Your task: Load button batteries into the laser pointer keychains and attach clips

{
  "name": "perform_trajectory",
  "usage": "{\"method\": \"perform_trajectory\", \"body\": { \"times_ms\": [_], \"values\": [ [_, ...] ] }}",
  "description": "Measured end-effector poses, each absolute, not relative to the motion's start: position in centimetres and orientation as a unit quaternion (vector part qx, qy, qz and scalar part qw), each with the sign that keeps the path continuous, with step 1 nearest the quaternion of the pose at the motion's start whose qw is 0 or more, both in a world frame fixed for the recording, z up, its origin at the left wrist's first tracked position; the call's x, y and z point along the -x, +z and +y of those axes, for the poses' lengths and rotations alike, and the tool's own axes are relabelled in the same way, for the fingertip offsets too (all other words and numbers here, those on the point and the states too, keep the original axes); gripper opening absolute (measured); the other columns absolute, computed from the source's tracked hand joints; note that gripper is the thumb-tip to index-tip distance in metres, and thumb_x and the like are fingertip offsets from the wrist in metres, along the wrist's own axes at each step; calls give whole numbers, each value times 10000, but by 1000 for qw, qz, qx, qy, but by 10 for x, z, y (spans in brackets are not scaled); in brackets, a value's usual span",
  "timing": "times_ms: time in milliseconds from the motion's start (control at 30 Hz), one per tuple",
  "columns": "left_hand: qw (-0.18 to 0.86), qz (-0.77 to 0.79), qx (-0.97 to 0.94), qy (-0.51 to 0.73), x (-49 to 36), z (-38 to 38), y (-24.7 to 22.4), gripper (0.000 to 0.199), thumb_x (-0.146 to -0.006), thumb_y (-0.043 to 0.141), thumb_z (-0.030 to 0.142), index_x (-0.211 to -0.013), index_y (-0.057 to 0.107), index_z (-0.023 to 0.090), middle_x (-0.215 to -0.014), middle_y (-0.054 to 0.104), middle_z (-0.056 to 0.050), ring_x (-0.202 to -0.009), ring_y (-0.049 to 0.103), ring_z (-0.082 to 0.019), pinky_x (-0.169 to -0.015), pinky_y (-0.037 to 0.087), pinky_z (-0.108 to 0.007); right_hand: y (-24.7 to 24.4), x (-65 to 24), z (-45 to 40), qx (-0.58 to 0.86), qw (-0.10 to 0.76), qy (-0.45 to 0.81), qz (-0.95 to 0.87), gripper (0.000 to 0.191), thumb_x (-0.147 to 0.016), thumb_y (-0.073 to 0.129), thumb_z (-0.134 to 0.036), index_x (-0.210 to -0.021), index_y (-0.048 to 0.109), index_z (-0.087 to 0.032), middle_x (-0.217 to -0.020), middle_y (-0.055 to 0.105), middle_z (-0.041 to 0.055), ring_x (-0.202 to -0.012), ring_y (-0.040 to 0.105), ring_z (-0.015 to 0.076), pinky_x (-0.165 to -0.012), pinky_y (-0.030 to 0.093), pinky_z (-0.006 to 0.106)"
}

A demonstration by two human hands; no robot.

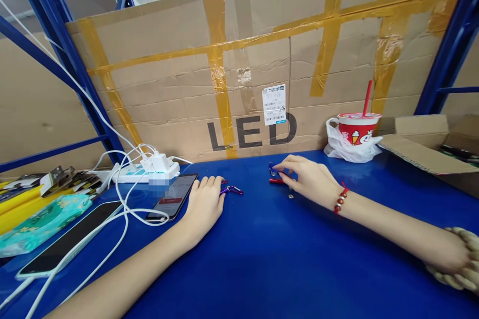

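My left hand (205, 207) rests palm down on the blue tabletop beside a phone, its fingers curled together. A purple carabiner (234, 190) sticks out by its index finger and thumb, with a small red piece (224, 182) just beyond. What lies under the palm is hidden. My right hand (309, 178) is low over the table, thumb and index finger slightly apart. The index fingertip is at a small blue piece (271, 168) with a silvery end; the thumb is close to a short red cylinder (276, 181). A small round silvery disc (291, 196) lies below the thumb.
At left are a dark-screened phone (172, 199), a white phone (71, 237), a power strip (127, 174) with looping white cables, and a teal packet (48, 224). A red cup (357, 129) in a plastic bag and an open cardboard box (422, 154) stand at right. Taped cardboard (179, 94) walls the back.
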State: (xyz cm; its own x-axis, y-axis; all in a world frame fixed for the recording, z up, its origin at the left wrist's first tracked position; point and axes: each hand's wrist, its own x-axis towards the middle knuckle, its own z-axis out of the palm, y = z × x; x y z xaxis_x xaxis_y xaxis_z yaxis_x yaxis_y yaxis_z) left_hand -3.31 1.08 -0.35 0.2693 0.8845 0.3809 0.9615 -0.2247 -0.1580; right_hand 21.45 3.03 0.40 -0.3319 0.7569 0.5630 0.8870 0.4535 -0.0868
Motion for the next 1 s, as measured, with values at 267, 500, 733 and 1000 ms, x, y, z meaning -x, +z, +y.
{"method": "perform_trajectory", "body": {
  "times_ms": [267, 500, 733, 1000],
  "values": [
    [222, -601, 759, -119, 37, 16, -4, 321, -824, 423, 193, -1132, 478, 121, -1023, 550, -111, -973, 474, -263, -821, 329, -388, 7, -217, 31, 558, 170, -105, -805, 223, -826, 476, -370, -905, 657, -265, -945, 600, 3, -880, 553, 163, -590, 386, 236],
    [62, -481, 842, -236, 20, -5, -4, 259, -810, 430, 230, -1061, 490, 201, -928, 546, -41, -870, 503, -185, -794, 376, -341, -3, -208, 29, 550, 150, -88, -817, 217, -801, 500, -216, -965, 642, -214, -1000, 589, 32, -939, 526, 173, -731, 424, 262],
    [-80, -470, 844, -244, 16, -8, -11, 257, -793, 442, 283, -1039, 496, 231, -835, 535, -4, -671, 485, -129, -629, 399, -262, -9, -205, 29, 511, 192, -66, -835, 188, -829, 470, -171, -967, 597, -180, -969, 599, 41, -905, 534, 183, -753, 438, 309],
    [-104, -471, 838, -253, 16, -8, -9, 317, -803, 434, 303, -1109, 456, 224, -826, 541, 6, -611, 468, -107, -599, 385, -243, -15, -203, 31, 474, 265, -24, -839, 193, -842, 483, -204, -1000, 591, -229, -979, 594, 0, -927, 534, 150, -784, 436, 295]
  ]
}}
